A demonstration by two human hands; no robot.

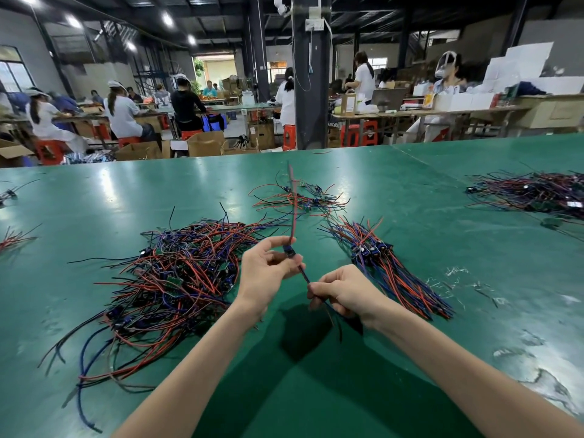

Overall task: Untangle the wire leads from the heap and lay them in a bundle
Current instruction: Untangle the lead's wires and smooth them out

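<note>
Wire lead held up over desk, btw heap and bundle — left hand fingers pinch its module, right hand fingers grip the tail. Risk: free red end could snag scattered leads beyond — dragging them.

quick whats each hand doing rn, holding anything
left hand: pinching one wire lead near its small blue part, held up off the table.
right hand: curled round the lower end of the same wire lead.

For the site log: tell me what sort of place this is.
Most likely a factory assembly floor: a heap of wire leads on a long green table, workers seated in rows behind, cardboard boxes on the floor.
</note>
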